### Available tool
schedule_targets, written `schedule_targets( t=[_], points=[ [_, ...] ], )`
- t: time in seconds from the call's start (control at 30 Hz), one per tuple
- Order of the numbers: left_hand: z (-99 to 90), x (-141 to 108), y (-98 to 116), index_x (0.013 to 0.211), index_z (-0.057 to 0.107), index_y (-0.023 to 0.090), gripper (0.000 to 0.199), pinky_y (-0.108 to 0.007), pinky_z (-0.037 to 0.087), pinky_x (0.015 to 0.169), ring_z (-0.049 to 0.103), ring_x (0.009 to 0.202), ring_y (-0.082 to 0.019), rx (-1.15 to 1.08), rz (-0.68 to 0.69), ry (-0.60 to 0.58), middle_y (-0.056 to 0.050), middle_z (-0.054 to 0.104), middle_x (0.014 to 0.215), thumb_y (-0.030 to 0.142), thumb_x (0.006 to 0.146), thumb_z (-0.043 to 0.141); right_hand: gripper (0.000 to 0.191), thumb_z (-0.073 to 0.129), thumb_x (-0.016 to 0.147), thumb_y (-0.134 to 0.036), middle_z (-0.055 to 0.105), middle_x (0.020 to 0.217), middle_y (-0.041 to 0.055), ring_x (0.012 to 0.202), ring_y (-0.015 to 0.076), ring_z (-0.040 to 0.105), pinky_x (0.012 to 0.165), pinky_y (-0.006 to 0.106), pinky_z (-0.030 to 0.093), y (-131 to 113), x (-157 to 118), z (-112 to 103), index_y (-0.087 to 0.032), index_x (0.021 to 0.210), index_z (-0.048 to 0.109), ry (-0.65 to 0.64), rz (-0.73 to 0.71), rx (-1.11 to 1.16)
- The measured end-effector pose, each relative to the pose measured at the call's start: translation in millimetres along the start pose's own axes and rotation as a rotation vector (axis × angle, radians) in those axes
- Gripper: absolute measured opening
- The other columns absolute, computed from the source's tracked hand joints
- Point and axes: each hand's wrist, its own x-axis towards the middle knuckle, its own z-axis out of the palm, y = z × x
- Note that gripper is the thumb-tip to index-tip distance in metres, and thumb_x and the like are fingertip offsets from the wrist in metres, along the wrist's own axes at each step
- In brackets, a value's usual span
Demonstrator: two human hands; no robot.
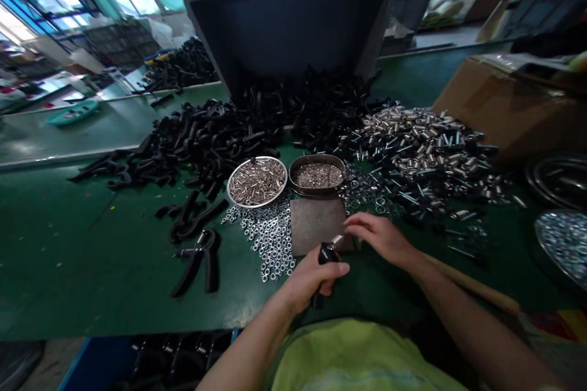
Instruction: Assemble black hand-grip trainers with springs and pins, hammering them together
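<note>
My left hand (312, 278) is wrapped round a black handle-shaped part (328, 253). From the top of that part a small metal coil spring (337, 241) sticks up. My right hand (383, 238) is just right of the spring, its fingers stretched out and apart from the thumb; I see nothing held in it. Beneath the hands lies a flat metal plate (316, 223). Loose metal nuts (273, 241) are spread left of the plate. Farther left rests a two-legged black assembly (202, 263) with a metal spring.
Behind the plate stand a round dish of small metal pins (257, 182) and an oval tin (317, 189) of tiny parts. Black parts (202, 134) spill from a grey bin (293, 24). Springs and bolts (422, 146) heap at right, near a cardboard box (509, 104) and a wooden handle (477, 290).
</note>
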Motion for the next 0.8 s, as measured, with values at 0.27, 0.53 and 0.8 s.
schedule_targets(
  t=[0.27,0.53,0.8],
  points=[
    [-13.0,7,-3,0.085,0.058,0.014,0.039,-0.018,0.037,0.047,0.047,0.056,-0.007,0.034,0.121,0.139,0.001,0.053,0.072,0.047,0.068,0.070,0.015,0.050,0.083,-0.023,0.059,0.085,0.0087,0.088,0.0242,0.054,0.071,0.035,0.041,63,7,-45,-0.020,0.074,0.062,0.286,0.062,-0.852],
    [-11.6,8,1,0.089,0.059,0.013,0.045,-0.017,0.033,0.044,0.045,0.053,-0.006,-0.056,0.102,0.170,0.002,0.051,0.068,0.054,0.071,0.065,0.012,0.049,0.083,-0.021,0.056,0.089,0.0121,0.088,0.0262,0.048,0.072,0.037,0.039,54,12,-38,-0.017,0.081,0.060,0.275,-0.016,-0.977],
    [-9.5,10,-2,0.089,0.058,0.014,0.048,-0.016,0.027,0.042,0.037,0.050,-0.005,-0.191,0.056,0.113,0.004,0.043,0.064,0.059,0.073,0.061,0.013,0.045,0.085,-0.027,0.059,0.087,0.0097,0.088,0.0249,0.053,0.075,0.038,0.042,49,15,-33,-0.019,0.080,0.053,0.334,0.036,-0.587]
  ],
)
